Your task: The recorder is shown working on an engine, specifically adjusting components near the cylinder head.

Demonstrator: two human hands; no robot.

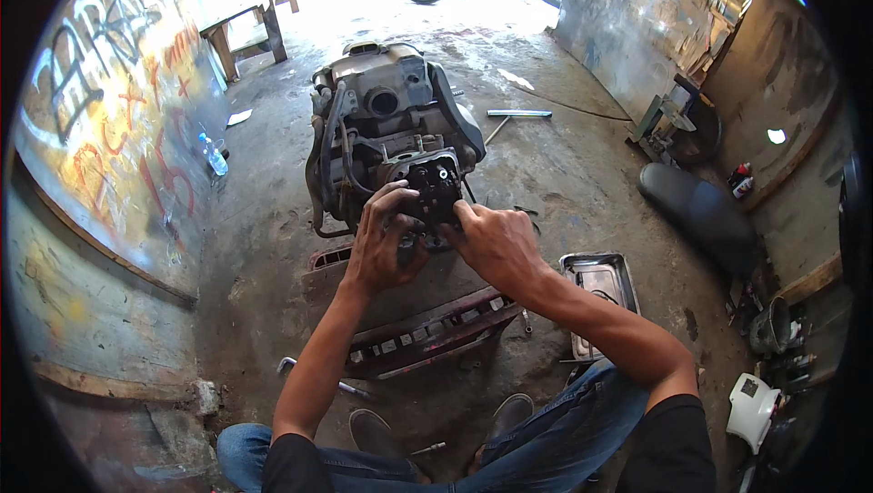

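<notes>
In front of me, a motorcycle engine in its frame (341,156) rests low on the floor. Its cylinder head (427,186) faces me with a dark open cavity and a small bright round piece inside. My left hand (377,243) curls around the head's left and lower edge, fingertips over the rim and thumb underneath. From the right, my right hand (496,240) grips the head's right edge between thumb and bent fingers. Those fingers partly hide that edge, so I cannot see any small piece between them.
A reddish slotted panel (427,334) lies between me and the engine. Right of it stands a metal tray (614,279), with a black motorcycle seat (700,216) farther right. A metal bar (519,113) and a bottle (214,156) are on the floor. A wrench (353,390) lies near my feet.
</notes>
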